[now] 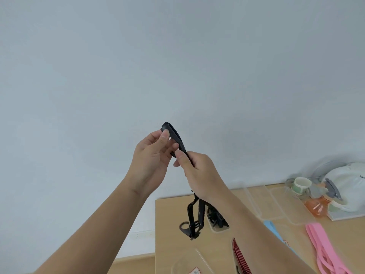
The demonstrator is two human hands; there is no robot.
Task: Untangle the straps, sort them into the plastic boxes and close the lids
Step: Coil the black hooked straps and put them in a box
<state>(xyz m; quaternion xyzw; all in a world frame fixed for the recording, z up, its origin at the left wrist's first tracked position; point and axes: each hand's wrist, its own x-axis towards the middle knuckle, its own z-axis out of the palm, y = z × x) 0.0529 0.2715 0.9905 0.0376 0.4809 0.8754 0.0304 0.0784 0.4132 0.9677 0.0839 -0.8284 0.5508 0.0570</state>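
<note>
I hold a black strap [176,136] up in front of the pale wall. My left hand [152,157] pinches its folded top loop between thumb and fingers. My right hand [199,173] grips the strap just below, and the strap's tail with a black buckle [193,227] hangs down over the wooden table [167,224]. A clear plastic box [218,221] beneath my right forearm holds more black straps. Pink straps [324,252] lie at the right. A red strap [240,258] lies in a box near the bottom edge.
Clear plastic lids or boxes [282,204] lie on the table's far right, a blue strip [273,229] beside them. Tape rolls [301,184] and a white bundle [349,184] crowd the back right corner. Another clear lid [189,262] lies at the bottom. The table's left edge drops to the floor.
</note>
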